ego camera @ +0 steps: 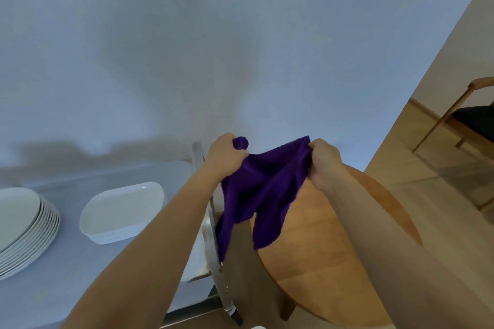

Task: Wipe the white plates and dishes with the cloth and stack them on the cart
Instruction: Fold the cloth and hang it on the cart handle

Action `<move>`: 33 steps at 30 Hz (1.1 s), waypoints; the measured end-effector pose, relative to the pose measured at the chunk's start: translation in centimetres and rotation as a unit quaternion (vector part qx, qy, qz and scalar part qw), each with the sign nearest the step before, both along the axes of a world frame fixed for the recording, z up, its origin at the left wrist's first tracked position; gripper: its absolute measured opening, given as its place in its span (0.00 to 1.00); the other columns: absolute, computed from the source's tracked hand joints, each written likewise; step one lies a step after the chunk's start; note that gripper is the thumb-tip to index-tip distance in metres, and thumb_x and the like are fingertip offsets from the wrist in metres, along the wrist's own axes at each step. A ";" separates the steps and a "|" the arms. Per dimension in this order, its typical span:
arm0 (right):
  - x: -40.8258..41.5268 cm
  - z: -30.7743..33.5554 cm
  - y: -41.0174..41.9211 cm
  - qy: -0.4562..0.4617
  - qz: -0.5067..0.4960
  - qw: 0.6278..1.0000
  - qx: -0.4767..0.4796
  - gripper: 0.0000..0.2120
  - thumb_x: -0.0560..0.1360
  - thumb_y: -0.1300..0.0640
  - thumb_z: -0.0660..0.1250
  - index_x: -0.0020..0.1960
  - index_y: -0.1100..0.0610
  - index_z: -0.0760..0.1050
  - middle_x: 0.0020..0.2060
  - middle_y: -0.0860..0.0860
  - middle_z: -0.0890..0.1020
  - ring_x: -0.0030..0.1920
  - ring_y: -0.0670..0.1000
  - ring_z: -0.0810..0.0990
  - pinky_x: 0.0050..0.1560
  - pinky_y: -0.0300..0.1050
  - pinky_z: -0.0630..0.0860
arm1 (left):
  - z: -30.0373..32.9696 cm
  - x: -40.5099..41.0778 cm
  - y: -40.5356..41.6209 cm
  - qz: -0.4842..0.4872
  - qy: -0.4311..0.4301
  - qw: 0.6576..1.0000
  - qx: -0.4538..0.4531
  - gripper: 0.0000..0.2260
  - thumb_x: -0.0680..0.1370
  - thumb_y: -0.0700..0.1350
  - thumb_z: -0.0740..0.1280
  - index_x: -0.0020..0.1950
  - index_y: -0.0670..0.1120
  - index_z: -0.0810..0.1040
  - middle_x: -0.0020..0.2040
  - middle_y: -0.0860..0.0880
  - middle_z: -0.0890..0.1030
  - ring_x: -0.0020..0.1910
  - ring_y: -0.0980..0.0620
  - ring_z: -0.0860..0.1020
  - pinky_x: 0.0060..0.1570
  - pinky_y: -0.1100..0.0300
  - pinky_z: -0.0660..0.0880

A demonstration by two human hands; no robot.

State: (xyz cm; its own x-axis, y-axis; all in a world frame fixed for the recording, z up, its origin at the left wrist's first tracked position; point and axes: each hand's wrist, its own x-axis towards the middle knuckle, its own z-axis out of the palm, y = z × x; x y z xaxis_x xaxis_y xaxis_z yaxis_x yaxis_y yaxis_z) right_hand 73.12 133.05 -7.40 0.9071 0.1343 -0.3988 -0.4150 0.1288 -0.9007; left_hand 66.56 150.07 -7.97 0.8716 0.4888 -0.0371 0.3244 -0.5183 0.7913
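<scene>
Head view. I hold the deep purple terry cloth (pixel 263 184) up in the air with both hands, above the gap between the grey-topped metal cart (pixel 80 270) and the round wooden table (pixel 328 235). My judgement is that the cloth is held by its upper edge so that it hangs open and can be refolded or bunched before wiping.

My left hand (pixel 226 153) is curled into a fist round one upper corner of the cloth; a tuft of fabric sticks out above the knuckles. My right hand (pixel 324 157) pinches the opposite upper corner, fingers curled over the edge. The rest of the cloth hangs in two loose lobes below the hands. Both forearms reach forward and upward from the bottom of the frame, the wrists roughly level and apart.

Left of the cloth, on the cart top, stands a white rounded-rectangular ceramic dish (pixel 123 211). Further left of the cloth, at the frame edge, sits a stack of white round plates (pixel 26 230). Neither hand touches any dish. Right of the cloth, well apart, stands a wooden chair with a dark seat (pixel 465 115).
</scene>
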 end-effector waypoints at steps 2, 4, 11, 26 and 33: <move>0.9 0.4 -0.7 0.027 -0.038 0.999 0.027 0.09 0.74 0.63 0.55 0.35 0.56 0.66 0.24 0.48 0.69 0.25 0.46 0.68 0.26 0.39 0.66 | 0.3 -0.2 1.5 0.051 -0.046 0.996 -0.051 0.07 0.77 0.45 0.67 0.45 0.43 0.73 0.44 0.46 0.77 0.43 0.47 0.76 0.46 0.57 0.76; 1.8 0.8 -2.2 0.030 -0.052 0.998 0.006 0.07 0.73 0.60 0.59 0.36 0.56 0.69 0.27 0.49 0.71 0.27 0.47 0.69 0.28 0.40 0.67 | 0.5 -0.8 3.3 0.141 -0.105 0.980 -0.090 0.09 0.79 0.47 0.65 0.42 0.44 0.72 0.42 0.46 0.76 0.44 0.45 0.75 0.46 0.50 0.74; 0.3 0.8 0.4 -0.018 0.236 0.969 -0.071 0.04 0.72 0.67 0.69 0.39 0.63 0.74 0.35 0.59 0.80 0.35 0.55 0.79 0.42 0.49 0.77 | 1.5 1.4 -3.0 0.032 -0.054 0.989 -0.133 0.17 0.83 0.49 0.55 0.36 0.44 0.69 0.32 0.49 0.69 0.32 0.52 0.67 0.32 0.59 0.66; -1.5 1.3 0.5 -0.299 0.168 0.877 -0.336 0.06 0.73 0.65 0.62 0.46 0.55 0.73 0.39 0.52 0.80 0.35 0.48 0.79 0.31 0.35 0.73 | 0.9 -0.4 -2.7 -0.044 -0.032 0.999 0.001 0.10 0.80 0.40 0.62 0.61 0.45 0.77 0.55 0.47 0.80 0.50 0.53 0.77 0.52 0.59 0.76; -0.8 3.1 -2.3 -0.414 -0.014 0.890 -0.190 0.08 0.72 0.58 0.64 0.40 0.45 0.76 0.36 0.40 0.81 0.37 0.41 0.78 0.37 0.32 0.73 | 4.1 -2.0 0.5 0.041 -0.246 0.956 -0.153 0.08 0.75 0.37 0.70 0.45 0.50 0.79 0.38 0.50 0.84 0.41 0.48 0.83 0.36 0.61 0.80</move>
State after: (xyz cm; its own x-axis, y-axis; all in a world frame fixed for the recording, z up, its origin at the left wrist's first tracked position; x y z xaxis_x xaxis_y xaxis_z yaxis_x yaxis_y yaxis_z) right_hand 72.28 130.76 -4.29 0.9118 0.1047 0.3972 0.4107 -0.2505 -0.8767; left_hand 64.54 150.57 -3.92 0.7800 0.5879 0.2145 -0.0958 -0.2265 0.9693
